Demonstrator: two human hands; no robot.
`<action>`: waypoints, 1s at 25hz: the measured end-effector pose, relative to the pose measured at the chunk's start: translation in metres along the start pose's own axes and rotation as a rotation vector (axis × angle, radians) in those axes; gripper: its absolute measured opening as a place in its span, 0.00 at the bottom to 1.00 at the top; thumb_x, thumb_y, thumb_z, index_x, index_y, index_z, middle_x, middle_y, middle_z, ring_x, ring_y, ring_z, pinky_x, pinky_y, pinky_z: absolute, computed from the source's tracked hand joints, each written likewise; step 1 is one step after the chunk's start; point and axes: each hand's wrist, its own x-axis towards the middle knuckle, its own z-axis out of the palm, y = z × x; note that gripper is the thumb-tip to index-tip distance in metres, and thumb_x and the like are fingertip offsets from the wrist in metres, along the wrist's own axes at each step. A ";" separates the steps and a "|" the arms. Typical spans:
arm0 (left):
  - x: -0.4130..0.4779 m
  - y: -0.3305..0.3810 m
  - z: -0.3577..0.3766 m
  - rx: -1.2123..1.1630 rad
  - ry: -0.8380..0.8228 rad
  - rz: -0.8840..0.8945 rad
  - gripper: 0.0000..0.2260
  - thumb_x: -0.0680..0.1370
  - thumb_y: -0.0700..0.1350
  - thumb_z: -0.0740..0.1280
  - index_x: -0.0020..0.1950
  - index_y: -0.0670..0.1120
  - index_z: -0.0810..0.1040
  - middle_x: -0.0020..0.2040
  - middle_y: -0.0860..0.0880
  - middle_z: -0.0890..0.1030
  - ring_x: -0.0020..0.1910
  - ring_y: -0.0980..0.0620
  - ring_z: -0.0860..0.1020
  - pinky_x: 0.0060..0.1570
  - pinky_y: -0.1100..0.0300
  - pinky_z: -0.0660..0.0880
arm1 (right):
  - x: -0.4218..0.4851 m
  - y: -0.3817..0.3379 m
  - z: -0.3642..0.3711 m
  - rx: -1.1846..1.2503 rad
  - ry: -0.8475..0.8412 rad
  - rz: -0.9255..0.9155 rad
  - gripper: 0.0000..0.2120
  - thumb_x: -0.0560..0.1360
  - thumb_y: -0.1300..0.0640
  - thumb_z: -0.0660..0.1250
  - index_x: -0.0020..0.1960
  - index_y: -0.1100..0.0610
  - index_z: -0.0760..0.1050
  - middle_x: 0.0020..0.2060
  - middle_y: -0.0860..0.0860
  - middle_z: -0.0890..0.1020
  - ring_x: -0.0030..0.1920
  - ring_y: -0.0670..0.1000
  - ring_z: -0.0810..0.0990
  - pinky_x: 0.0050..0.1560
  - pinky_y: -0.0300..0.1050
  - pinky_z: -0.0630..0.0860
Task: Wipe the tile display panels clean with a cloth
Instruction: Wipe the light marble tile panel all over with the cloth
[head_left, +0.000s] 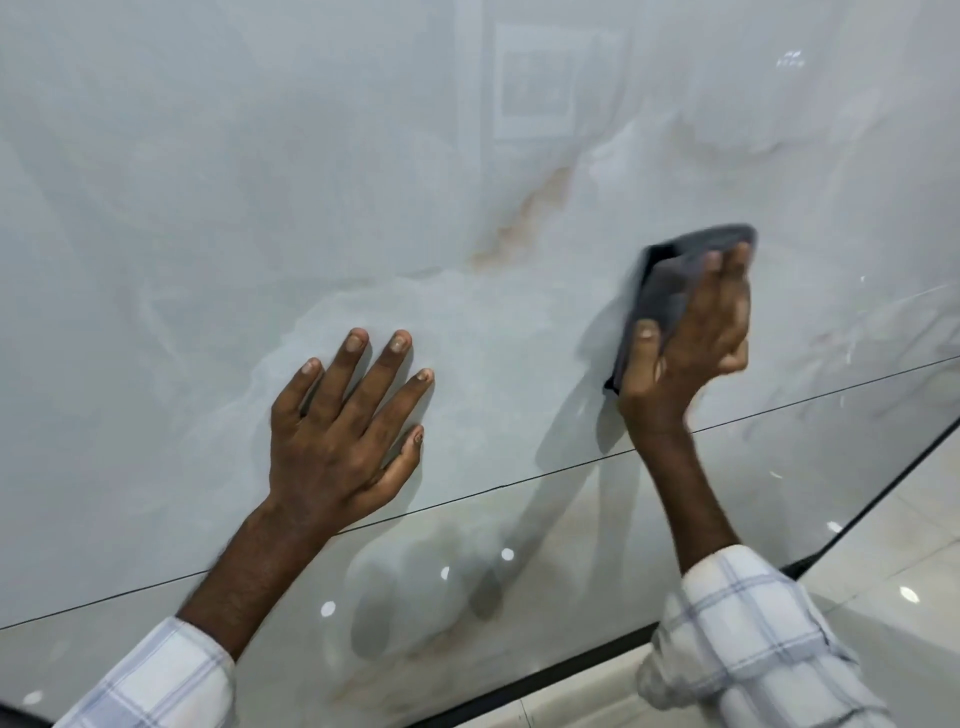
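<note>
Grey cloth, folded into a thick pad, lies against the upper tile panel right of centre. Its long axis runs steeply from a lower-left corner near the wrist up to a rounded end at the upper right. The right hand holds it there. That grip is clamped on the cloth, with the thumb curled over the near edge and the fingers laid along the top (the fingertips are blurred).

The left hand is well apart from the cloth, lower and to the left. It lies flat on the same panel, its grip apart and holding nothing, fingers spread and pointing up.

Both panels are glossy, pale grey-white marble-look stone. A rust-beige vein slants down the upper one, left of the cloth. One thin dark seam crosses the view, rising to the right, and separates the upper panel from the lower panel. The lower panel mirrors small ceiling lights and the shadows of both arms. A black strip edges its base, and beyond that at the lower right is a floor of shiny cream tiles.

Counted: one cloth, two hands, two panels, one seam, and two checked white-and-blue sleeves, one on each forearm.
</note>
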 end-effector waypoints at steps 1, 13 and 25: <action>0.000 0.001 0.000 -0.003 0.001 -0.004 0.27 0.78 0.52 0.69 0.77 0.48 0.75 0.80 0.44 0.69 0.82 0.41 0.61 0.79 0.45 0.54 | -0.012 -0.013 0.002 0.058 0.042 0.214 0.32 0.82 0.42 0.53 0.83 0.51 0.54 0.83 0.58 0.58 0.81 0.57 0.59 0.71 0.66 0.59; 0.002 0.000 -0.001 -0.003 0.003 -0.006 0.29 0.77 0.52 0.71 0.78 0.48 0.74 0.79 0.44 0.70 0.82 0.41 0.61 0.80 0.46 0.53 | -0.076 0.008 0.007 0.043 0.008 0.565 0.33 0.82 0.41 0.52 0.84 0.49 0.49 0.84 0.52 0.54 0.80 0.56 0.59 0.70 0.71 0.60; -0.002 0.004 0.000 -0.010 0.004 -0.020 0.29 0.78 0.51 0.71 0.79 0.48 0.72 0.79 0.43 0.70 0.83 0.42 0.59 0.78 0.45 0.54 | -0.145 0.012 0.008 0.045 -0.188 -0.092 0.36 0.84 0.39 0.53 0.85 0.51 0.44 0.84 0.52 0.49 0.78 0.63 0.58 0.77 0.65 0.54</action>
